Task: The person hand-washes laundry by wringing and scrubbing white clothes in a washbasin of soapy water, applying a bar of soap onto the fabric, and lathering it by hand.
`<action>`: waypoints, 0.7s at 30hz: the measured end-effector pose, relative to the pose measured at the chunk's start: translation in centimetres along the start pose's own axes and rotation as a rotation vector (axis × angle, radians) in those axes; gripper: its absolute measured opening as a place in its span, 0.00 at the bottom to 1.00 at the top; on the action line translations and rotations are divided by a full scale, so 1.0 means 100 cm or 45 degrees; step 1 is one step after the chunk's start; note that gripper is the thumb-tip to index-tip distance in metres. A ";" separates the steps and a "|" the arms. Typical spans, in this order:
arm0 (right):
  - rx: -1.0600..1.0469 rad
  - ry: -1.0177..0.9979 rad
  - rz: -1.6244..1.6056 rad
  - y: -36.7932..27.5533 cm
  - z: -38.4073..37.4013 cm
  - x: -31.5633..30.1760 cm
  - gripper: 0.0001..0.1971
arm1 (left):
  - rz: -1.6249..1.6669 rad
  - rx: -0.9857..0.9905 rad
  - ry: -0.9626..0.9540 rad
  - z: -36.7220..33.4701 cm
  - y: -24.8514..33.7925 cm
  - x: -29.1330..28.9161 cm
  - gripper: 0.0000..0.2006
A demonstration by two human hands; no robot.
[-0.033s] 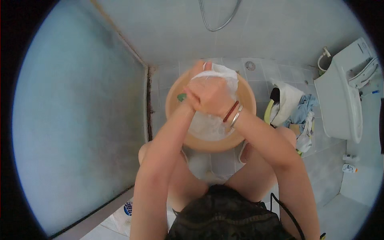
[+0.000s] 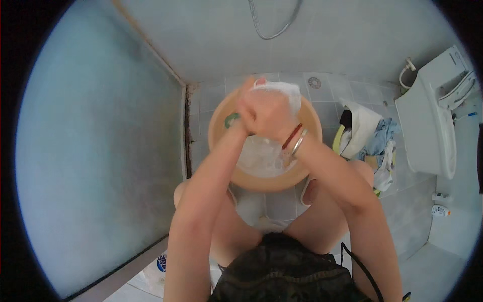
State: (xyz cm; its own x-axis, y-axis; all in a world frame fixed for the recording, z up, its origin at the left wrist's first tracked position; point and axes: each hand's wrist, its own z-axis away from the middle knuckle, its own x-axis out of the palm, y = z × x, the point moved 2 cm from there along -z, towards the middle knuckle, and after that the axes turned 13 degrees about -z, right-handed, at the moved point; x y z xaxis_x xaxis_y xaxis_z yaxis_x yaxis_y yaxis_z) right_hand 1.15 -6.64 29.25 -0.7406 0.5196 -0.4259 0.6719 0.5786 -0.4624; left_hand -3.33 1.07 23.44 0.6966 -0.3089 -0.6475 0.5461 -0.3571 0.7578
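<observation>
We see the left hand (image 2: 245,104) and right hand (image 2: 271,113) curled nearly closed against each other, gripping a white cloth (image 2: 290,94) above the peach-coloured basin (image 2: 269,184), toward its one o'clock; a silver bangle (image 2: 299,143) circles the right wrist; at three o'clock from the basin, we see heaped clothes (image 2: 366,127) on the tiled floor (image 2: 280,205).

Bathroom: grey tiled floor (image 2: 415,209) with round drain (image 2: 315,82); pale far wall (image 2: 347,40) with shower hose (image 2: 270,38); frosted-glass partition (image 2: 100,151), left; white sanitary fixture (image 2: 425,108), right.
</observation>
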 end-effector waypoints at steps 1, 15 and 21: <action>0.319 0.075 -0.082 0.016 -0.001 -0.004 0.12 | 0.193 0.003 -0.006 0.004 -0.003 0.003 0.16; 1.005 -0.269 -1.875 0.049 -0.034 -0.102 0.10 | -0.048 0.683 -0.135 0.009 0.047 -0.046 0.35; 0.962 0.081 -1.621 0.052 -0.036 -0.120 0.13 | -0.349 0.753 -0.061 0.025 0.052 -0.043 0.29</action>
State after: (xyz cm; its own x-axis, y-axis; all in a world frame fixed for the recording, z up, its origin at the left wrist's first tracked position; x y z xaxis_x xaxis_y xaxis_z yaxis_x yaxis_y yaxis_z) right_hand 13.47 -7.64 34.76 -0.8055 -0.0366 0.5914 -0.5849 0.2094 -0.7836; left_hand -4.68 -1.66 29.97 0.5395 -0.1718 -0.8243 0.3431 -0.8492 0.4015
